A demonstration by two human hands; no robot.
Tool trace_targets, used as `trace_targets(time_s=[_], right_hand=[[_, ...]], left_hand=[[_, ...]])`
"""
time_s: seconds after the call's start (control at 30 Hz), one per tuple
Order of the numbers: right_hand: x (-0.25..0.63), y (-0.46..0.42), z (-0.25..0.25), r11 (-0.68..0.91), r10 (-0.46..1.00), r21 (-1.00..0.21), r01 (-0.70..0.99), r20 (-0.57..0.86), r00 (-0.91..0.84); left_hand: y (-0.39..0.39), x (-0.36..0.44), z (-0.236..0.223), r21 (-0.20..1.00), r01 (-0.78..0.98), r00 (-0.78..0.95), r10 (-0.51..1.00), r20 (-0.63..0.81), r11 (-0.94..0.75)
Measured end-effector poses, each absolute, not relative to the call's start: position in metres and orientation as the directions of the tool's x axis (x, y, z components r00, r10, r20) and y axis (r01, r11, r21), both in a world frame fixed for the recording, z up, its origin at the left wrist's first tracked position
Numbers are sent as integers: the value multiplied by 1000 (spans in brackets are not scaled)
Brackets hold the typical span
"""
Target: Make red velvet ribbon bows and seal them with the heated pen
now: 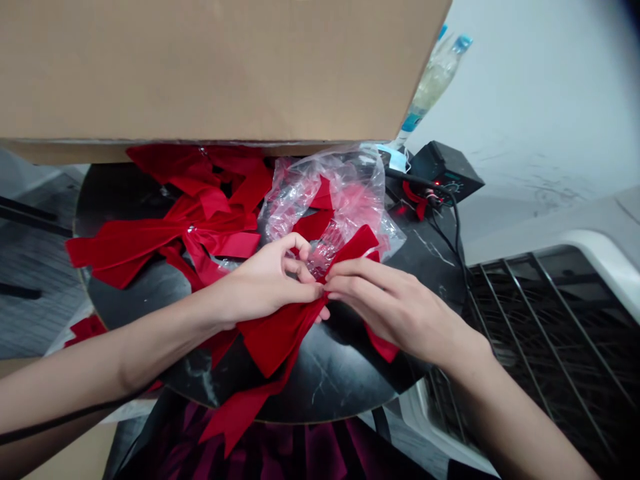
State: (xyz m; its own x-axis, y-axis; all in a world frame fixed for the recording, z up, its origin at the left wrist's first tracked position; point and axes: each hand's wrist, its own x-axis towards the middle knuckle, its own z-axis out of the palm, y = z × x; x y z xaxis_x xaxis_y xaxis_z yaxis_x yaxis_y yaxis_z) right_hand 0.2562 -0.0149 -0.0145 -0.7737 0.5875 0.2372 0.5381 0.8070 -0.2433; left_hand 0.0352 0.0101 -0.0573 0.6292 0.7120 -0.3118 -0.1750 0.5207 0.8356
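A red velvet bow is pinched at its gathered middle between both my hands, just above the front of the round black table. My left hand closes thumb and fingers on the centre from the left. From the right, my right hand presses its fingertips on the same spot. One notched tail hangs over the table's front edge. More red bows lie piled at the left, one with a small shiny piece at its centre. Behind my hands sits a clear plastic bag with red bows in it.
A large cardboard box rises along the back. At the back right stand a black control box with a red light and cable, and plastic bottles. A white-framed unit with dark bars is on the right.
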Motion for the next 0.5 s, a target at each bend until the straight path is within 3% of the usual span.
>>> trace_targets(time_s=[0.17,0.5], right_hand=[[253,-9,-18,701,680,-457,548,198,-706],[249,-3,-4,390,841,-725,568,29,-540]], left_hand=[[15,31,-58,905,-113,619,742,-258,409],[11,26,-49,982,-2,621,769,-148,190]])
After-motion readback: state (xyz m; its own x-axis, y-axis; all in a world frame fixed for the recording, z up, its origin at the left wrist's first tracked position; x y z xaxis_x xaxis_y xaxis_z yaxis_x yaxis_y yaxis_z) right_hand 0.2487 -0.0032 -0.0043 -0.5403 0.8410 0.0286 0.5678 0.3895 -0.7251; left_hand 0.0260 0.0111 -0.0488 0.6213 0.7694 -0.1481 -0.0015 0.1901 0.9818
